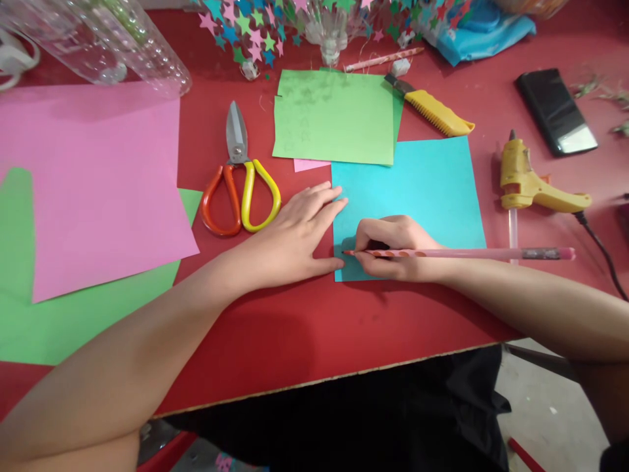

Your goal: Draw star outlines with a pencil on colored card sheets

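A blue sheet of paper point(417, 190) lies near the front of the red table. My right hand point(393, 246) is closed around a pink pencil point(466, 254), whose tip meets the paper close to its lower left edge. The pencil's eraser end points to the right. My left hand point(299, 236) is spread flat, its fingertips and thumb at the paper's left edge. Just beyond the left hand rest scissors point(237, 157) with one red and one yellow handle. Light green paper point(334, 118) overlaps the top of the blue sheet.
Pink paper point(108, 190) covers green paper point(98, 321) at left. A yellow utility knife point(437, 111), a phone point(555, 111) and a yellow glue gun point(528, 177) with a cord lie right. Star decorations point(255, 33) and clear plastic packaging point(113, 46) line the back. The table edge point(344, 375) is in front.
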A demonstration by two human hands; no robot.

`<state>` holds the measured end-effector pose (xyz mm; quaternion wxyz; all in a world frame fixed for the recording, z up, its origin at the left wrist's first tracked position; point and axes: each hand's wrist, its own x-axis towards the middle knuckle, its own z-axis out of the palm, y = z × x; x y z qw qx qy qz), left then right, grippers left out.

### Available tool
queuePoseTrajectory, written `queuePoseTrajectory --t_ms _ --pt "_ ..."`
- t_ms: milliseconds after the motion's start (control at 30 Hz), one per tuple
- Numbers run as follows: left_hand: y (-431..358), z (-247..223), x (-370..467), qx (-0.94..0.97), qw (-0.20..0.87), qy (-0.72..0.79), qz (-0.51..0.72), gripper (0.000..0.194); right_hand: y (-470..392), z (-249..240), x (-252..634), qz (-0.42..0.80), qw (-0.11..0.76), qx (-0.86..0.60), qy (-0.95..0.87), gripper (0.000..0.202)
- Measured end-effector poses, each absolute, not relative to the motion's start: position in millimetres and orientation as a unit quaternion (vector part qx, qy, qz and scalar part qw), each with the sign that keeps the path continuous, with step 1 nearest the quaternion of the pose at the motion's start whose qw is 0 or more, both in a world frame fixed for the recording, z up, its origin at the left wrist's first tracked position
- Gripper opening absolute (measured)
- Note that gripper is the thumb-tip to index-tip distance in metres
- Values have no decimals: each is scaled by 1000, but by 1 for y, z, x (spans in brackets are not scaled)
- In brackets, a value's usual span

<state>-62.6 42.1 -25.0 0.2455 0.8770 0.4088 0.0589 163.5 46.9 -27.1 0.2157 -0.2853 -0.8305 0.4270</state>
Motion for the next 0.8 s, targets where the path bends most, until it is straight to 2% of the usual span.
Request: queuePoseTrajectory --t_ms 233,367,567,700,800 --pt "44 -25 -63 878 248 405 51 87 57 -26 160 558 305 -359 -683 23" --pt "45 -23 -63 877 252 407 31 98 58 -14 160 569 278 -395 -666 10" --pt "43 -18 -59 871 225 436 3 99 55 10 162 486 228 -367 -760 16" --pt "41 -16 -58 858 211 468 -5 99 52 3 161 497 205 -387 -749 11" --pt "41 -15 -58 857 221 465 -17 102 47 -12 161 507 230 -382 -737 9"
